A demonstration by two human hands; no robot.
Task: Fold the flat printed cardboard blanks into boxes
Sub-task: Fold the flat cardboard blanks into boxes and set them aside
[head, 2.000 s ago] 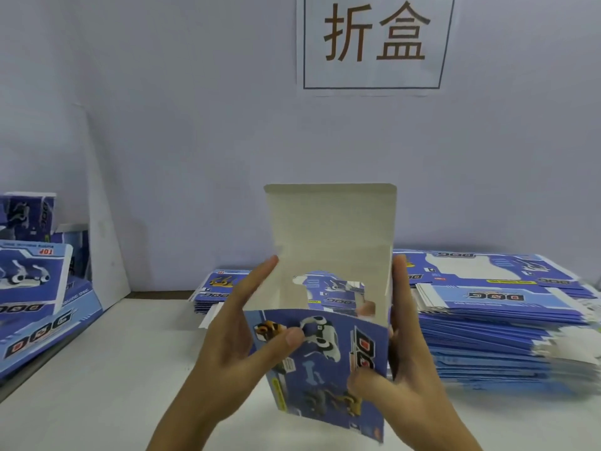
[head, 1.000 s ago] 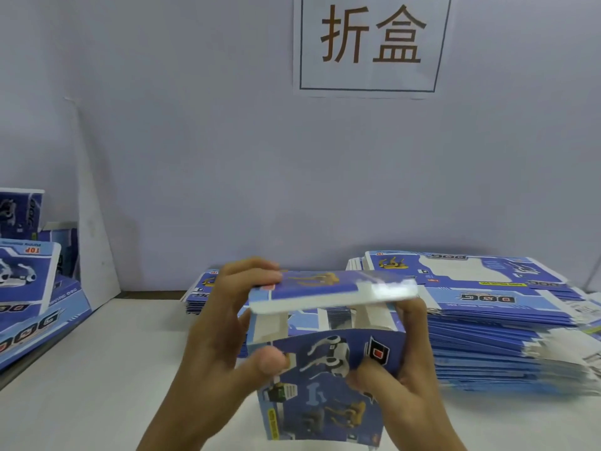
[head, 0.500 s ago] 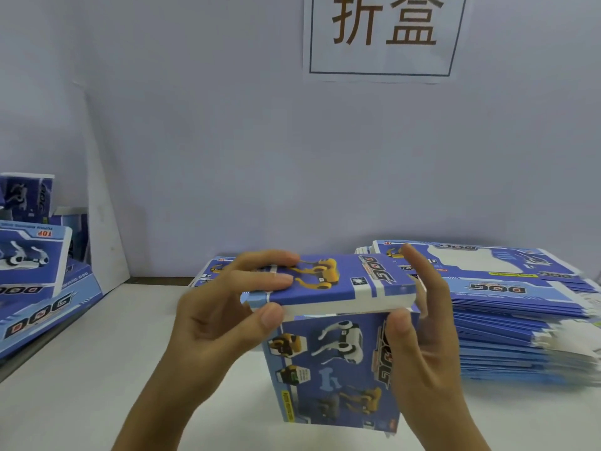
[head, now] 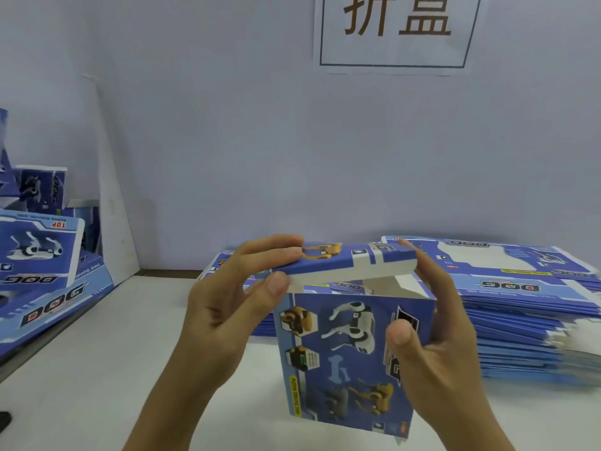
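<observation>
Left hand (head: 227, 307) pinches the lid flap (head: 351, 265) of a blue printed box (head: 351, 359) — fingers curled over the flap's top, thumb pressing its white front edge. The flap lies nearly level over the box's open top, with a gap still showing at the right. The right hand (head: 435, 346) grips the box's right side, thumb on the printed front face, fingers wrapped behind. The box stands upright, held just above the white surface (head: 81, 369) in front of the person. Behind it and to the right lies a thick stack of flat blanks (head: 520, 320). At the left edge, folded boxes (head: 39, 249) are piled together. A paper sign (head: 396, 30) with two characters hangs on the wall.
</observation>
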